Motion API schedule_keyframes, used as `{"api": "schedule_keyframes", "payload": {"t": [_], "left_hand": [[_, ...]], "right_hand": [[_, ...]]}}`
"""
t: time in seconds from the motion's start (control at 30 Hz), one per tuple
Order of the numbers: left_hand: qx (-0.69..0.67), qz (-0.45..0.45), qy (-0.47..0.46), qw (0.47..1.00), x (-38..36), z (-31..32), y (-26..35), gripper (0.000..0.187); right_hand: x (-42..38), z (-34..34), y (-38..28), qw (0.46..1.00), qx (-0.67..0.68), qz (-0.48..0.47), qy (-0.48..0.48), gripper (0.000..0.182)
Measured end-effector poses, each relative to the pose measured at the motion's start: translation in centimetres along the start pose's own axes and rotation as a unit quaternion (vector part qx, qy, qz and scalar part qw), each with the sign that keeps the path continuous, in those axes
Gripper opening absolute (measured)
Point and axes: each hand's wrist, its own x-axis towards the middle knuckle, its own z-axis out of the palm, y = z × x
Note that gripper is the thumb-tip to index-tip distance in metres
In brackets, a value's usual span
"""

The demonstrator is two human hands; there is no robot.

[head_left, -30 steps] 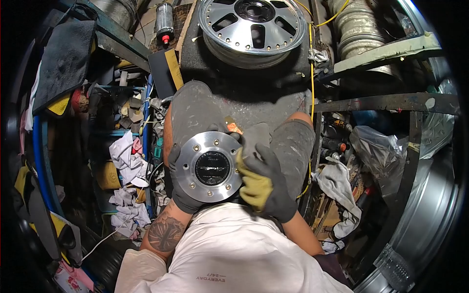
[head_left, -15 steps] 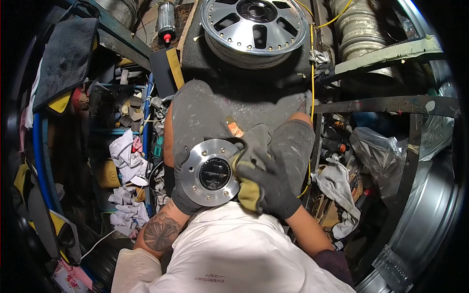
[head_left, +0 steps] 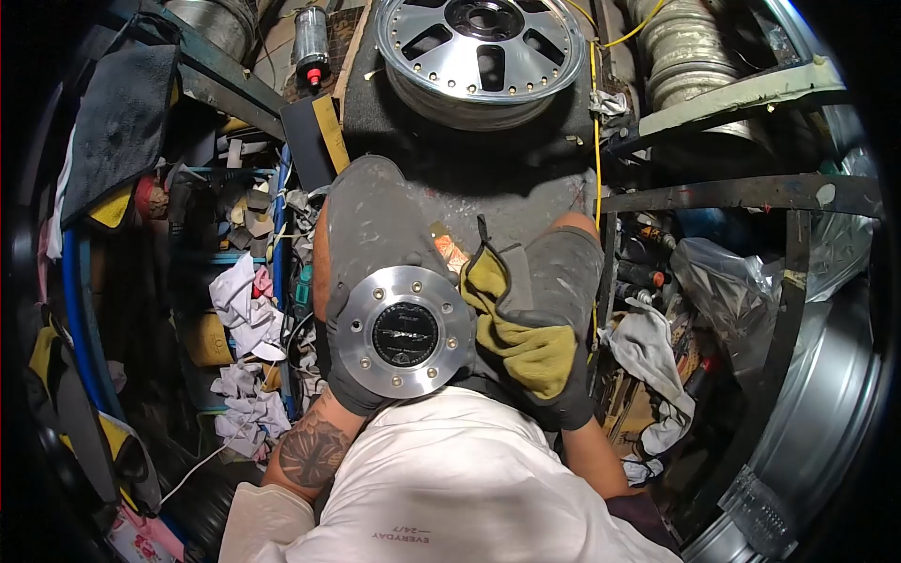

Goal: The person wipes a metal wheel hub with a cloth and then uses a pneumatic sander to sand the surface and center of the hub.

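Observation:
A round polished metal wheel centre cap [head_left: 371, 361], with a black badge in its middle and small bolts round its rim, faces up over my lap. My left hand [head_left: 352, 383], in a dark glove, grips it from the left edge and below; most of the fingers are behind it. To its right hangs a yellow and grey cloth [head_left: 526, 352], loosely bunched and spread over my right thigh. My right hand [head_left: 566, 410], also gloved, holds this cloth from beneath, its fingers mostly covered. The cloth is beside the cap, apart from its face.
Ahead, a polished alloy wheel [head_left: 488, 84] lies on a dark padded stand [head_left: 366, 122]. A sanding pad [head_left: 314, 141] with a yellow edge leans at its left. Crumpled white paper [head_left: 246, 305] fills a left shelf. On the right are metal rails [head_left: 732, 197], a grey rag [head_left: 648, 347] and bottles.
My right hand has drawn the cloth off the cap, out to the right, and its yellow side now shows. The cap has tilted and turned slightly in my left hand.

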Motion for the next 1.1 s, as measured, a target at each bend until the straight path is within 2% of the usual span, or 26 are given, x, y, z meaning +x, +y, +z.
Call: {"api": "schedule_keyframes", "payload": {"t": [0.07, 0.1, 0.17, 0.2, 0.23, 0.27, 0.3, 0.37, 0.4, 0.43, 0.53, 0.57, 0.6, 0.63, 0.67, 0.7, 0.73, 0.77, 0.8, 0.87, 0.93, 0.97, 1.0, 1.03, 1.07, 1.1], "left_hand": [[0.007, 0.007, 0.006, 1.000, -0.2, 0.1, 0.0, 0.089], [0.015, 0.014, 0.012, 1.000, -0.2, 0.2, 0.1, 0.088], [0.016, 0.036, 0.034, 0.999, -0.1, -0.5, 0.5, 0.087], [0.006, 0.050, 0.050, 0.998, -0.3, -1.5, 0.9, 0.087], [-0.054, 0.049, 0.062, 0.995, -0.8, -3.6, 1.6, 0.084], [-0.043, 0.066, 0.065, 0.995, -0.6, -4.2, 2.0, 0.084], [-0.033, 0.083, 0.068, 0.994, -0.2, -4.8, 2.5, 0.085], [-0.023, 0.080, 0.056, 0.995, -0.2, -4.5, 3.5, 0.085], [0.002, 0.096, 0.042, 0.995, -0.1, -4.4, 3.8, 0.084], [0.026, 0.111, 0.028, 0.993, 0.2, -4.1, 4.0, 0.084], [-0.003, 0.097, -0.013, 0.995, -0.4, -7.3, 6.1, 0.083], [-0.003, 0.089, -0.007, 0.996, -0.4, -7.3, 6.6, 0.083], [-0.002, 0.082, -0.003, 0.997, -0.5, -7.4, 7.1, 0.083], [0.051, 0.070, 0.047, 0.995, -0.9, -7.5, 7.7, 0.062], [0.234, 0.120, 0.058, 0.963, -0.9, -7.4, 7.9, 0.056], [0.408, 0.165, 0.069, 0.895, -0.8, -7.2, 7.9, 0.050], [0.519, 0.192, 0.050, 0.831, -0.6, -6.9, 8.5, 0.041], [0.618, 0.225, 0.039, 0.752, -0.4, -6.5, 9.1, 0.034], [0.719, 0.232, 0.057, 0.652, -0.4, -6.0, 9.6, 0.031], [0.825, 0.259, 0.058, 0.499, 0.5, -6.3, 10.4, 0.028], [0.828, 0.202, 0.153, 0.501, 0.8, -5.4, 9.6, 0.028], [0.827, 0.171, 0.195, 0.499, 1.1, -4.8, 9.2, 0.028], [0.853, 0.183, 0.163, 0.461, 1.1, -4.6, 9.3, 0.028], [0.876, 0.194, 0.125, 0.424, 1.1, -4.6, 9.7, 0.029], [0.895, 0.205, 0.076, 0.388, 1.4, -4.6, 9.9, 0.029], [0.896, 0.232, 0.059, 0.375, 0.9, -4.4, 9.3, 0.035]], "right_hand": [[-0.1, 1.4, -0.4, 0.986, 0.117, 0.114, 0.019, 0.014], [0.0, 2.3, -1.4, 0.950, 0.228, 0.201, 0.069, 0.015], [0.6, 2.6, -1.7, 0.941, 0.245, 0.217, 0.092, 0.019], [1.4, 2.2, -1.2, 0.975, 0.153, 0.146, 0.067, 0.022], [1.4, 2.3, -0.8, 0.980, 0.139, 0.127, 0.068, 0.025], [1.5, 2.4, -0.5, 0.984, 0.124, 0.108, 0.069, 0.028], [0.9, 3.5, 0.5, 0.967, 0.189, 0.143, 0.096, 0.031], [2.1, 3.7, 0.7, 0.881, 0.418, 0.179, 0.132, 0.034], [2.7, 3.9, 0.7, 0.818, 0.518, 0.194, 0.157, 0.035], [3.2, 3.4, 0.7, 0.718, 0.641, 0.207, 0.175, 0.035], [1.8, 5.3, 4.5, 0.676, 0.669, 0.244, 0.186, 0.036], [3.8, 4.1, 1.9, 0.695, 0.631, 0.252, 0.236, 0.036], [4.8, 3.4, 1.0, 0.832, 0.473, 0.205, 0.205, 0.040], [5.9, 2.6, 0.2, 0.940, 0.228, 0.165, 0.192, 0.044], [6.9, 1.9, -0.7, 0.969, 0.019, 0.125, 0.212, 0.048], [6.8, 1.0, 0.1, 0.979, -0.038, 0.109, 0.166, 0.059], [7.4, 1.1, -0.3, 0.962, 0.112, 0.164, 0.190, 0.063], [7.9, 1.1, -0.7, 0.907, 0.279, 0.208, 0.236, 0.068], [8.5, 1.2, -1.1, 0.826, 0.414, 0.242, 0.296, 0.073], [9.6, 1.4, -0.5, 0.912, 0.192, 0.215, 0.290, 0.069], [10.7, 2.2, 0.4, 0.909, 0.200, 0.186, 0.314, 0.057], [11.5, 3.4, 0.8, 0.867, 0.320, 0.172, 0.340, 0.049], [12.3, 4.3, 0.9, 0.811, 0.432, 0.155, 0.364, 0.041], [12.8, 5.5, 1.5, 0.859, 0.367, 0.136, 0.329, 0.035], [12.4, 7.6, 1.8, 0.950, 0.134, 0.073, 0.274, 0.030], [12.4, 9.4, 1.7, 0.962, -0.128, -0.025, 0.240, 0.024]]}}
